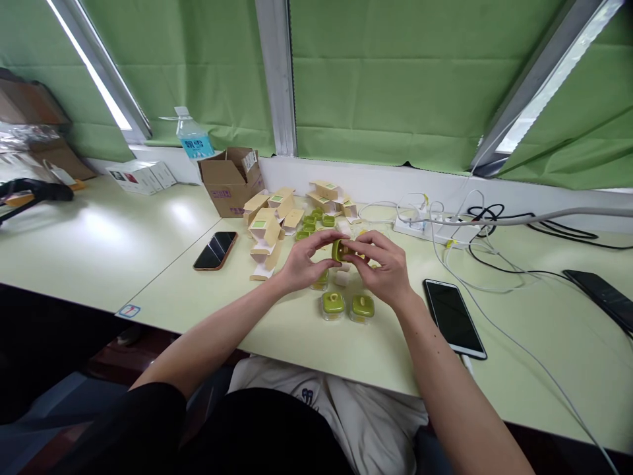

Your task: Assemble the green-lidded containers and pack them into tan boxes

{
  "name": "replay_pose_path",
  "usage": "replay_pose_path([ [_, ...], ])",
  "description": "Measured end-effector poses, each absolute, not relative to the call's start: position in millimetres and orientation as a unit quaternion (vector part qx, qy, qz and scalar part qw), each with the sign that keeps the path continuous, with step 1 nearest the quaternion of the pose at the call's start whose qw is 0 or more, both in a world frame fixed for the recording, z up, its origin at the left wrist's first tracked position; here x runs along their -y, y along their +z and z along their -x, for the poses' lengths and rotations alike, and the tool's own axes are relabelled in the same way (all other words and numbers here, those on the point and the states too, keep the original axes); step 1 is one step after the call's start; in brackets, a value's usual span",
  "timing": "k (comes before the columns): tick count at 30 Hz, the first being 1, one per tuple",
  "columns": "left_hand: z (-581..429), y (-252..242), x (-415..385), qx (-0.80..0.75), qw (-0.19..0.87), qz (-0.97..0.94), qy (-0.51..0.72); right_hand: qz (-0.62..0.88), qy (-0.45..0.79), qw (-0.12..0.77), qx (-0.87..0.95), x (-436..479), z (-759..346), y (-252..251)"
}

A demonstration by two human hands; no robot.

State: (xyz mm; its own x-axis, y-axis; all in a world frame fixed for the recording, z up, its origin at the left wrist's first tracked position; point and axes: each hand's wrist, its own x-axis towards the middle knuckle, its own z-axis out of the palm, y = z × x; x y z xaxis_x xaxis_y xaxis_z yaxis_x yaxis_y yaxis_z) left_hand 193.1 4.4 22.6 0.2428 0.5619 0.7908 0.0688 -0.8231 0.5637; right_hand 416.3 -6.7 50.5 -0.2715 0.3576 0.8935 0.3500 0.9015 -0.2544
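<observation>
Between opened cartons (266,227) and lidded jars (333,304), left hand (307,262) and right hand (384,267) clasp a green lid (337,251).

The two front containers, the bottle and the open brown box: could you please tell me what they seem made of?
Containers: probably plastic, glossy green on top and clear below, though the clear part could be glass. Bottle: likely plastic, see-through around its blue label. Box: seemingly cardboard, matt brown with folded flaps.

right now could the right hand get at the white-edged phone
Probably yes: the white-edged phone lies uncovered beside the right forearm, though the right hand is busy with a green lid.
</observation>
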Motion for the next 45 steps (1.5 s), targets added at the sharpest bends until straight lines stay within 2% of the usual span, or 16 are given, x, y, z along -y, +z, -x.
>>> replay_pose_path([
  [4,-191.4,25.4,-5.6,-0.219,0.212,-0.74,0.599,0.2,-0.043,0.588,0.783,7.7,-418.8,52.0],
  [10,-190.4,26.5,-3.3,-0.223,0.16,-0.756,0.594,0.252,-0.107,0.502,0.821,8.5,-418.4,44.2],
  [18,-190.2,25.9,-2.1,-0.221,0.131,-0.764,0.591,0.279,-0.107,0.436,0.848,11.6,-419.1,42.9],
  [29,-189.7,30.0,1.4,-0.225,0.082,-0.779,0.579,0.25,-0.14,0.478,0.83,8.5,-416.5,39.0],
  [35,-189.4,29.3,1.9,-0.218,0.097,-0.781,0.577,0.257,-0.122,0.465,0.838,8.2,-417.1,38.5],
  [45,-183.4,28.5,4.5,-0.221,0.139,-0.788,0.558,0.291,-0.023,0.404,0.867,8.2,-416.6,37.1],
])
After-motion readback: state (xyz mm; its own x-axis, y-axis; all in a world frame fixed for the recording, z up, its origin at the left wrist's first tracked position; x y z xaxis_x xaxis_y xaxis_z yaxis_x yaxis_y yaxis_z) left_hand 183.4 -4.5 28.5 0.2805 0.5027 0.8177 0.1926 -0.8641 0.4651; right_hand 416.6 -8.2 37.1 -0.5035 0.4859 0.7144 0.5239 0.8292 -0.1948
